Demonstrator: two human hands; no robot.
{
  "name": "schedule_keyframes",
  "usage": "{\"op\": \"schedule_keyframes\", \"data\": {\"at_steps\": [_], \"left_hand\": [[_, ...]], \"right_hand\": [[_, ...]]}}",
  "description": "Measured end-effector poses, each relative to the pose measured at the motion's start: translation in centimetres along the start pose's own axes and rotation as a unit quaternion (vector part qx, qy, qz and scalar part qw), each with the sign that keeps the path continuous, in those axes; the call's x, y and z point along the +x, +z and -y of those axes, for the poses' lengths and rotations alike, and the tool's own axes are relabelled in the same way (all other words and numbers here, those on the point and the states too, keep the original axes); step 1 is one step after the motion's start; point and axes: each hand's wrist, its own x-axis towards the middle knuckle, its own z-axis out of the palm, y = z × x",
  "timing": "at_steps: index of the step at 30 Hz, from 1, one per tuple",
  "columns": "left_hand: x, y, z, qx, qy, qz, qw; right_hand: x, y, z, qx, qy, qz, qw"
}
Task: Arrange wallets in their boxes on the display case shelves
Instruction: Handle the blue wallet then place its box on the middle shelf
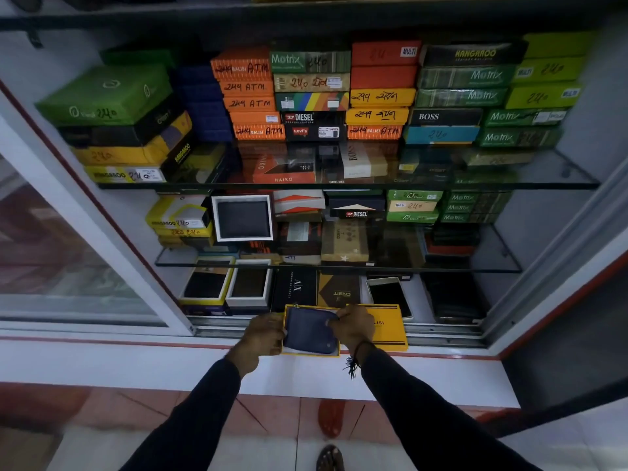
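A dark blue wallet lies inside an open yellow box at the front of the bottom shelf. My left hand grips the box's left side. My right hand pinches the wallet's upper right corner. The yellow lid, printed with part of a brand name, lies just right of the box, partly under my right hand. Behind stand two open boxes showing dark wallets, one yellow and one white.
Two glass shelves above carry stacks of closed wallet boxes in orange, green, yellow and black. An open white box leans upright on the middle shelf. A sliding glass door is pushed left. A white ledge runs below the case.
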Motion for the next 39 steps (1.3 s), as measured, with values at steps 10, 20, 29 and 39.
{"op": "schedule_keyframes", "data": {"at_steps": [10,20,29,39], "left_hand": [[-2.1,0.4,-2.8,0.012,0.158,-0.099,0.982],[-2.0,2.6,-12.0,-0.071,0.192,-0.082,0.975],[2.7,4.7,-19.8,0.030,0.246,-0.197,0.948],[4.4,5.3,-18.7,0.052,0.286,-0.235,0.927]], "right_hand": [[-1.6,-5.6,3.3,0.295,-0.006,0.036,0.955],[0.9,-12.1,8.3,0.310,-0.091,-0.027,0.946],[6.4,-13.1,12.7,0.347,-0.084,-0.110,0.928],[9.7,-13.9,11.7,0.355,-0.067,-0.088,0.928]]}}
